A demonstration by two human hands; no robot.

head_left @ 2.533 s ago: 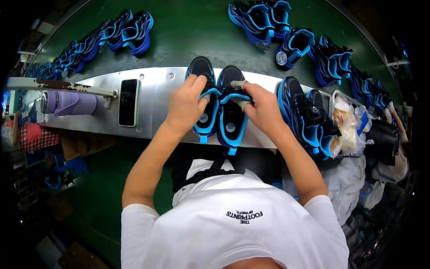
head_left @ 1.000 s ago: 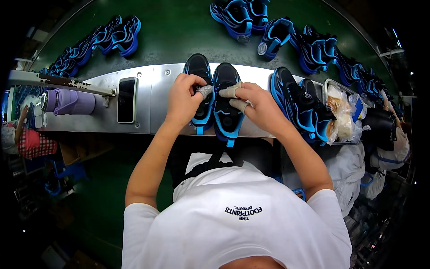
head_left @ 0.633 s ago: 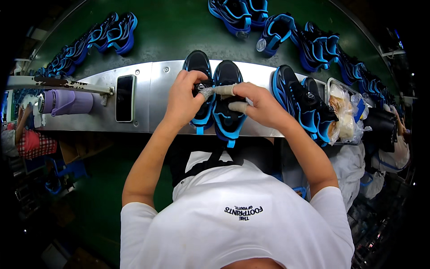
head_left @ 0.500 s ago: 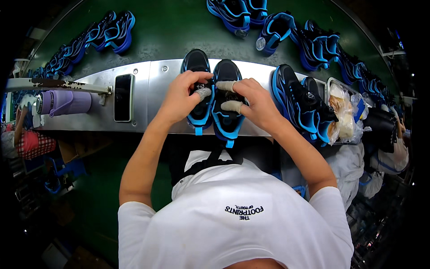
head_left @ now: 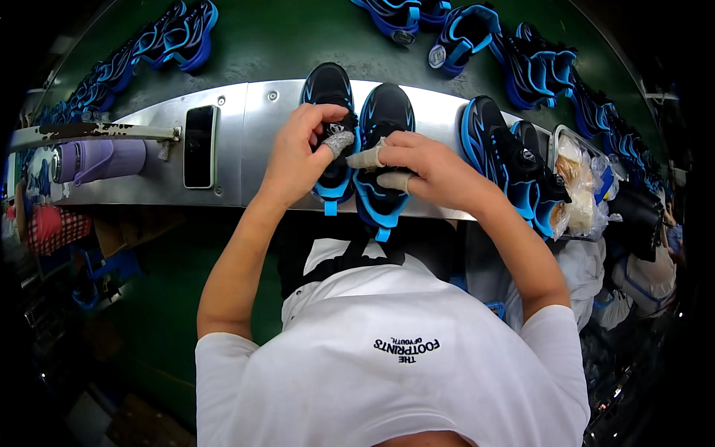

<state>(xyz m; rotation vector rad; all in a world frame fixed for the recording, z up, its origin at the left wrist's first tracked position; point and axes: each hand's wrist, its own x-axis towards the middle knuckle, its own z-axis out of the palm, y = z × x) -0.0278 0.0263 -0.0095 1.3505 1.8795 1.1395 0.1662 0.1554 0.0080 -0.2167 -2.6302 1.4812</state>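
A black sneaker with blue trim [head_left: 326,80] and its mate, a second sneaker [head_left: 386,104], lie side by side with toes pointing away. My left hand [head_left: 294,153] is closed at the first one's tongue, thumb and index finger beside a small round dial [head_left: 335,128]. A grey cover wraps that thumb. Over the second sneaker's tongue and inner edge, my right hand [head_left: 439,170] bends its fingers, with pale covers on the thumb and a finger. Its fingertips reach toward the gap between the shoes. What they pinch there is too small to make out.
Both shoes rest on a metal ledge [head_left: 261,182] along a green belt [head_left: 283,37] carrying rows of similar sneakers [head_left: 190,33]. Left are a phone [head_left: 199,147], a purple bottle [head_left: 123,160] and a worn metal bar [head_left: 82,132]. Right stand another pair [head_left: 484,138] and a tray of plastic-wrapped items [head_left: 585,194].
My right fingers have slid leftward and nearer to me over the second sneaker. My left thumb has moved in toward the dial. The whole view has shifted slightly.
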